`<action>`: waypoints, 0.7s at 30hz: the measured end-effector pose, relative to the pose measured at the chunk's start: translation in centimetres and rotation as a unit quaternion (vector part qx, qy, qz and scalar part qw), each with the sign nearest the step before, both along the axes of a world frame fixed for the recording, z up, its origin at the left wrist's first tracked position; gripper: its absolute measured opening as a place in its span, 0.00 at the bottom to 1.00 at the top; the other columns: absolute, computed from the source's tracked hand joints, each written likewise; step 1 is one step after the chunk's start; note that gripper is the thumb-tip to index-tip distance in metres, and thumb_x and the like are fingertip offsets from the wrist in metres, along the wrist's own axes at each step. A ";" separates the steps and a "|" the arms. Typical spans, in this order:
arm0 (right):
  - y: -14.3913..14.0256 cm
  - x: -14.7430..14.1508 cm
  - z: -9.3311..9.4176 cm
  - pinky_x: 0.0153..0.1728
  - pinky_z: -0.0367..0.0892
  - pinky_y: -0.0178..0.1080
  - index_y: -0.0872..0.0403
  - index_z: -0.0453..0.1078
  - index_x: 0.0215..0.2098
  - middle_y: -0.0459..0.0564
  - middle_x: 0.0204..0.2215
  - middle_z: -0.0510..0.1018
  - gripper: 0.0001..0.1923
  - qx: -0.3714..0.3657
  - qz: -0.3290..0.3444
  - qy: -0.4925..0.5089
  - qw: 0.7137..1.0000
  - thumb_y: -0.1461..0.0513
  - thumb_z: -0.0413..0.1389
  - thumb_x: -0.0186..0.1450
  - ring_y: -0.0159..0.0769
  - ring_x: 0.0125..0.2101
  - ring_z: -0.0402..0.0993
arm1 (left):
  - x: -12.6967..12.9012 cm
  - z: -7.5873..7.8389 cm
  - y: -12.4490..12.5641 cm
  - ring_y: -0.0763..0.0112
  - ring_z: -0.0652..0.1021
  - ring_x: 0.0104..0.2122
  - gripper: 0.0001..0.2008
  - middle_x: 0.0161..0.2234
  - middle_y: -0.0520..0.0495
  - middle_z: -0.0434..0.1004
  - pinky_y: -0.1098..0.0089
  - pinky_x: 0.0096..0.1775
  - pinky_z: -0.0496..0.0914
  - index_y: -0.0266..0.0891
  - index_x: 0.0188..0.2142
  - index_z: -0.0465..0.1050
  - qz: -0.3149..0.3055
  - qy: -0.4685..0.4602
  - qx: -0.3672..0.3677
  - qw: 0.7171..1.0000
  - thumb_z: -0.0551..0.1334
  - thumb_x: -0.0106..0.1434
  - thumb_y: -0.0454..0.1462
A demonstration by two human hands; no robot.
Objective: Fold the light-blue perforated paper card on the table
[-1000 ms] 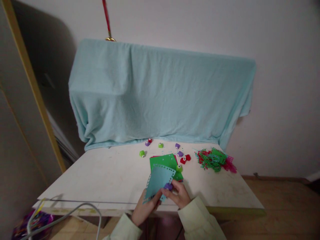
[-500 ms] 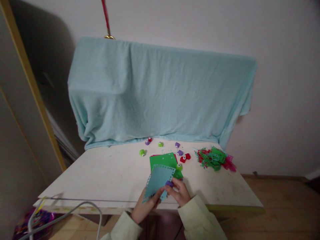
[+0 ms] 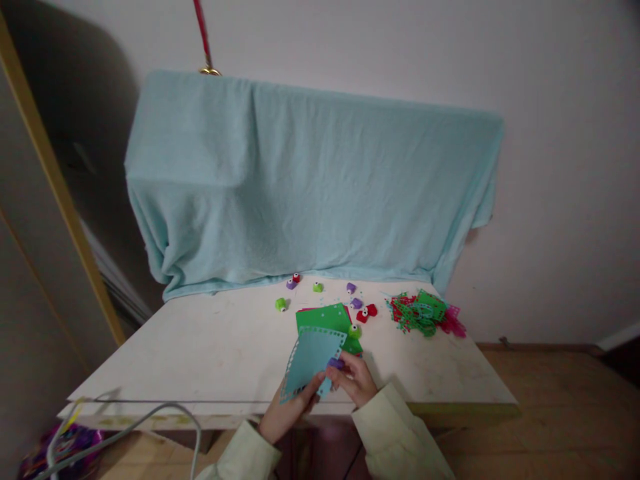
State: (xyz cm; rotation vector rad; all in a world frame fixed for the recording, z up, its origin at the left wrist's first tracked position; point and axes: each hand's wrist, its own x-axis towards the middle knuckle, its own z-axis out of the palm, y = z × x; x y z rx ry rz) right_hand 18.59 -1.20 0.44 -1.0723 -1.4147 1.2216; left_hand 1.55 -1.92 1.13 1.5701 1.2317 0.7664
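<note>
My left hand (image 3: 293, 408) holds a light-blue sheet of paper (image 3: 311, 357) by its lower edge, thumb on top. Rows of punched holes run along the sheet's edges. In my right hand (image 3: 356, 381), thumb and fingers pinch a small purple hole punch (image 3: 335, 363) at the sheet's right edge. Behind the blue sheet lies a stack topped with green paper (image 3: 320, 317), red showing beneath it. A lime-green punch (image 3: 355, 331) with an eye on it rests on that stack.
More small punches lie toward the back: a lime-green one (image 3: 281, 305), a purple one (image 3: 355, 303) and red ones (image 3: 367, 313) among them. Perforated paper scraps (image 3: 423, 313) are heaped at the right. Light-blue cloth (image 3: 315, 180) drapes behind the white tabletop (image 3: 215, 353). A grey cable (image 3: 145, 420) loops at the front left.
The whole view has shifted slightly, so everything appears a little further left. Both hands keep hold of the blue sheet and purple punch, with the punch still at the right edge.
</note>
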 end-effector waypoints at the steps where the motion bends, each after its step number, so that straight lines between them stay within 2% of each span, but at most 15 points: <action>1: 0.1 -0.1 0.0 0.22 0.64 0.33 0.56 0.71 0.32 0.45 0.22 0.70 0.17 0.000 0.001 0.002 1.000 0.50 0.59 0.56 0.32 0.22 0.66 | 0.1 -0.2 0.0 0.73 0.66 0.18 0.22 0.17 0.51 0.65 0.75 0.22 0.62 0.38 0.24 0.69 0.003 -0.005 -0.014 1.000 0.50 0.61 0.52; 5: 0.2 -0.2 -0.3 0.24 0.64 0.33 0.57 0.71 0.32 0.46 0.22 0.70 0.17 0.005 0.002 -0.009 1.000 0.50 0.60 0.55 0.31 0.22 0.66 | 0.2 -0.6 0.2 0.74 0.64 0.17 0.23 0.15 0.53 0.61 0.74 0.23 0.62 0.39 0.19 0.63 0.019 -0.021 -0.036 0.999 0.50 0.61 0.52; 10: 0.2 -0.2 -0.9 0.22 0.62 0.32 0.57 0.70 0.29 0.45 0.21 0.69 0.17 0.000 0.006 -0.035 0.999 0.50 0.59 0.56 0.30 0.22 0.64 | 0.0 -0.1 0.1 0.73 0.65 0.18 0.23 0.16 0.52 0.62 0.75 0.22 0.61 0.39 0.21 0.67 0.012 -0.020 -0.034 0.999 0.49 0.61 0.53; 14: 0.1 -0.2 -1.0 0.23 0.61 0.32 0.56 0.71 0.30 0.45 0.21 0.69 0.16 0.010 0.008 -0.051 0.999 0.50 0.58 0.57 0.31 0.23 0.64 | 0.1 -0.7 0.2 0.73 0.65 0.18 0.23 0.16 0.52 0.64 0.75 0.22 0.61 0.38 0.23 0.67 0.020 -0.020 -0.027 0.999 0.50 0.60 0.53; 17: 0.1 -0.3 -0.9 0.23 0.61 0.32 0.56 0.70 0.28 0.45 0.21 0.69 0.16 0.016 0.002 -0.056 0.998 0.50 0.59 0.57 0.31 0.23 0.64 | 0.1 -1.2 0.3 0.74 0.64 0.17 0.23 0.15 0.53 0.62 0.74 0.22 0.61 0.38 0.20 0.65 0.029 -0.023 -0.022 0.999 0.50 0.61 0.53; 21: 0.1 -0.2 -0.9 0.24 0.61 0.33 0.56 0.71 0.29 0.45 0.21 0.69 0.17 0.016 -0.001 -0.058 0.998 0.50 0.58 0.57 0.32 0.23 0.65 | 0.1 -1.2 0.3 0.73 0.66 0.17 0.21 0.16 0.52 0.64 0.75 0.22 0.61 0.39 0.21 0.66 0.020 -0.025 -0.008 0.999 0.51 0.61 0.51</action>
